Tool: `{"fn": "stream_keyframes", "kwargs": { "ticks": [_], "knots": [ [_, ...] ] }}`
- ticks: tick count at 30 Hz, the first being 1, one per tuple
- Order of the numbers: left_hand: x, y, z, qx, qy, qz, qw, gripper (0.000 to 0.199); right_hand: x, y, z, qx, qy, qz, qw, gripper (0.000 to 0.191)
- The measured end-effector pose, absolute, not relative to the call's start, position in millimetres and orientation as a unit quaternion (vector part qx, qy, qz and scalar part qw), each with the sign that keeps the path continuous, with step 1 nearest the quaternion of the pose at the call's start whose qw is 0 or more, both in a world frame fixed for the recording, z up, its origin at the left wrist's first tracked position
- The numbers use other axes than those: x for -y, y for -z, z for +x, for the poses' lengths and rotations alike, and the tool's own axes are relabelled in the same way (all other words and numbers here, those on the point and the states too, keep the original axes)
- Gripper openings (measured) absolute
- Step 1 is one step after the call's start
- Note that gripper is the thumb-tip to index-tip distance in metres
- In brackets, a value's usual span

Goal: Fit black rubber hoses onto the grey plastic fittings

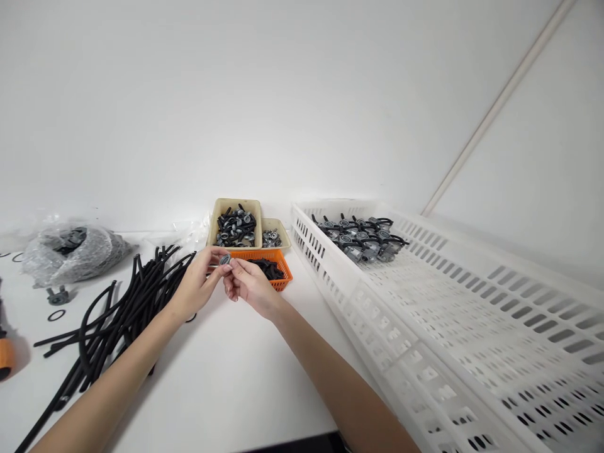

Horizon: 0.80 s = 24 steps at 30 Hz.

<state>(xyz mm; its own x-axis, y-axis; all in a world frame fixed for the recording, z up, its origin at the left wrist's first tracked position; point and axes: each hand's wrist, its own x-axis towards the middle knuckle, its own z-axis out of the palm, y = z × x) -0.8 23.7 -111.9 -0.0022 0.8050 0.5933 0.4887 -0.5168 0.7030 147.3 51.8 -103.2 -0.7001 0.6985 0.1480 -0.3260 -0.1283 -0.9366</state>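
Note:
Between the fingertips of my left hand [201,280] is a small grey round plastic fitting [225,259] with a ringed face. My right hand [250,284] pinches at the right edge of the same fitting, its other fingers curled underneath. Both hands are above the white table, just in front of an orange basket [287,277] of short black pieces. Behind that, a cream tray [258,217] is filled with grey round fittings with black stems. A smaller cream tray [283,231] beside it contains small metallic-looking parts.
Long black rubber hoses [136,308] lie left, partly behind my left arm. Beyond them sit a bubble-wrap bag [89,258], a grey fitting [57,296], a black ring [56,315] and an orange-handled tool [5,355]. A large white perforated crate [340,302] at right contains assembled fittings [361,238].

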Motion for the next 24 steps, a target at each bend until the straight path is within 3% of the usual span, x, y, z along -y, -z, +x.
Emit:
{"fn": "stream_keyframes", "kwargs": {
  "ticks": [3,8,12,17,24],
  "knots": [
    [-22,113,-6,-0.480,-0.491,0.725,0.050,0.022,-54,103,150,0.592,-0.709,-0.163,0.347,0.045],
    [-17,111,-12,-0.506,-0.392,0.739,-0.211,0.025,-52,106,145,0.661,-0.648,-0.158,0.344,0.043],
    [-15,106,-10,-0.530,-0.336,0.719,-0.299,0.029,-48,107,139,0.693,-0.593,-0.198,0.359,0.039],
    [-15,105,-5,-0.564,-0.361,0.704,-0.238,0.032,-44,101,136,0.756,-0.450,-0.268,0.392,0.033],
    [-16,107,4,-0.606,-0.477,0.635,0.052,0.041,-38,98,137,0.772,-0.339,-0.291,0.453,0.017]
  ]
}}
